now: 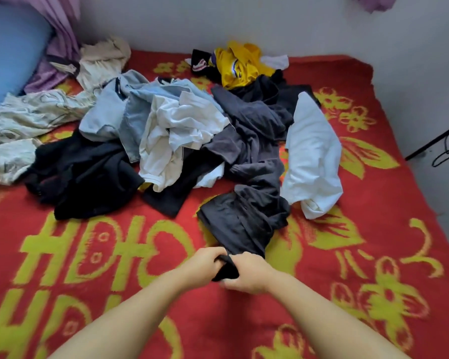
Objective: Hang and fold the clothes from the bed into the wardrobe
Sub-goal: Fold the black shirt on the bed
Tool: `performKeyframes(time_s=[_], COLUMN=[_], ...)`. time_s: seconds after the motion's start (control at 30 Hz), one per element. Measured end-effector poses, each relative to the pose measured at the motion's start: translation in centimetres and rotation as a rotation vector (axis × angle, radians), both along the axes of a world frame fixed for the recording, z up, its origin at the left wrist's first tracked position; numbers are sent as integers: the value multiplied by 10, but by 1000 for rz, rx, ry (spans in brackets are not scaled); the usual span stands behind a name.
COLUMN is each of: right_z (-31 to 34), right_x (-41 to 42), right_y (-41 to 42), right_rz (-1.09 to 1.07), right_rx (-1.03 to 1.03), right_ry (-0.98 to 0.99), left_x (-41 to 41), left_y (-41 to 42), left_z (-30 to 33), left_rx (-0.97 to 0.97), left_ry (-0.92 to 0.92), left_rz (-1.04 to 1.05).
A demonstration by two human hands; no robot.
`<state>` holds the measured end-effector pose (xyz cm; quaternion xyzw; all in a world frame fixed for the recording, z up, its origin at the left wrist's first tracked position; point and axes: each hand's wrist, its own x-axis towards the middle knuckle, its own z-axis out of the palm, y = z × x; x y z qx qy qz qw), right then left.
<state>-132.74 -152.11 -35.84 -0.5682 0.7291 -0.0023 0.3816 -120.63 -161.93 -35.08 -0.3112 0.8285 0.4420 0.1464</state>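
1. Nearest me, my left hand (207,263) and right hand (246,274) sit almost touching over the blanket (347,307); both are curled tight on one bunched end of the dark trousers (246,203), the left from the left side, the right from the right and a touch nearer me; neither has a clear lead.
2. From that grip the trousers run straight away from me, then bend up and a little left into the pile; the long axis points away from my chest, so I judge a pull toward me or a lift would draw the length out along that line; the far part lies tangled with the other darks, and I cannot tell where one garment ends.
3. Just right of the trousers, touching them, lies a white shirt (313,154); left of them, a white top (176,136), pale blue clothes (114,110) and a black heap (81,174); any of these might drag along.
4. Further back, a yellow jersey (237,64) and a cream garment (101,58) near the wall (244,19).
5. Far left, a blue pillow (11,47) and purple curtain (60,27); the wardrobe is not in view, so I judge the task barely started.
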Motion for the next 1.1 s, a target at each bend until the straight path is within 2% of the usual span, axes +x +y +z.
performKeyframes(time_s=[0.13,0.27,0.37,0.43,0.53,0.6,0.73,0.8,0.93,1.0,1.1], right_z=[64,131,180,203,238,259,286,295,314,325,349], right_x=[22,49,78,92,114,128,135,135,129,127,127], right_y=[1,-4,-4,-5,-3,1,12,19,34,37,37], right_rz=[-328,-370,-308,-252,-238,-288,-374,-422,-532,-586,-639], right_rx=[-298,-333,-334,-333,-364,-423,-544,-576,-657,-694,-732], right_ry=[-272,-315,-268,-253,-237,-265,-312,-321,-440,-485,-527], left_x=[24,56,97,121,155,179,205,206,198,194,188], left_y=[-5,-12,-20,-27,-41,-48,-60,-60,-53,-52,-53], left_z=[67,135,178,192,205,214,229,243,280,298,322], left_rx=[79,179,235,214,144,110,97,119,7,-5,193], left_ry=[219,325,267,159,54,60,228,317,498,610,695], left_rz=[266,282,130,47,27,51,149,138,48,70,200])
